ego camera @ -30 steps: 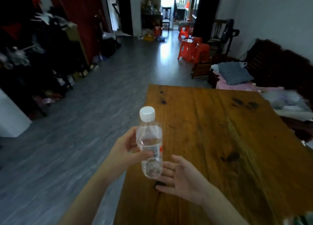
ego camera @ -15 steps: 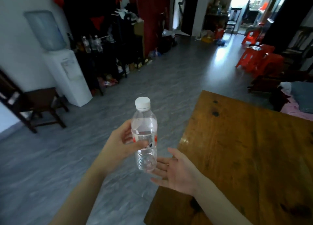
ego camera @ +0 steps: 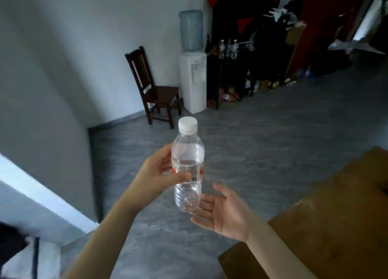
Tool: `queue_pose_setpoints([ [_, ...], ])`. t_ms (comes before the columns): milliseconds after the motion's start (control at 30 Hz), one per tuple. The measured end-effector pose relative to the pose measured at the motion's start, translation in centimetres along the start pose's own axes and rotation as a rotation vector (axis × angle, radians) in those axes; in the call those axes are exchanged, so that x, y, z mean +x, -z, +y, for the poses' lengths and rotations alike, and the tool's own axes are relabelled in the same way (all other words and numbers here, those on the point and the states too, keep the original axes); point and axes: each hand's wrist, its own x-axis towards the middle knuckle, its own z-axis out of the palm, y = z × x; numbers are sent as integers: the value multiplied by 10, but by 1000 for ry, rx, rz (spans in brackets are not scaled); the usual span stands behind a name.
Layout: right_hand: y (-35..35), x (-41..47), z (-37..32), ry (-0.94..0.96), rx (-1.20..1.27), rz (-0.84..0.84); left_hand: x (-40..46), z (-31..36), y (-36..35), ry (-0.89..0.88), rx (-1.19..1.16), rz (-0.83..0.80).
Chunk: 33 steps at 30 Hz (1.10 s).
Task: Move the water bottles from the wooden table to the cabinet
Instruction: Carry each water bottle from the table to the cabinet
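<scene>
A clear water bottle [ego camera: 187,165] with a white cap stands upright in the air above the grey floor. My left hand [ego camera: 156,174] grips it around the labelled middle, thumb across the front. My right hand [ego camera: 225,212] is held palm up just below and right of the bottle's base, fingers straight, holding nothing. The wooden table [ego camera: 327,226] shows only its corner at the lower right. Far across the room, three bottles [ego camera: 227,47] stand on a dark cabinet [ego camera: 233,75] beside the dispenser.
A white water dispenser [ego camera: 192,77] with a blue jug stands against the far wall, a dark wooden chair [ego camera: 154,87] to its left. Clothes and clutter [ego camera: 279,33] hang right of the cabinet. A grey wall corner [ego camera: 90,131] juts out on the left.
The view has swung left, away from the table and toward the dispenser and cabinet. The bottle stays in my left hand and the right hand stays open beneath it.
</scene>
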Motion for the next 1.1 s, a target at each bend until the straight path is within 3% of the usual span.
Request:
queue_pose_setpoints([
  [200,-43,36,6,-78,-134,-93,-25,-6,55,22,-5,108],
  [400,-79,76,12,-85,-155,-109,-23,-15,103,12,8,112],
  [733,-124,140,11,-82,-106,-33,3,-40,171,8,10,82],
  [1100,-134,200,-45,-70,-58,58,91,-64,201,21,-36,38],
])
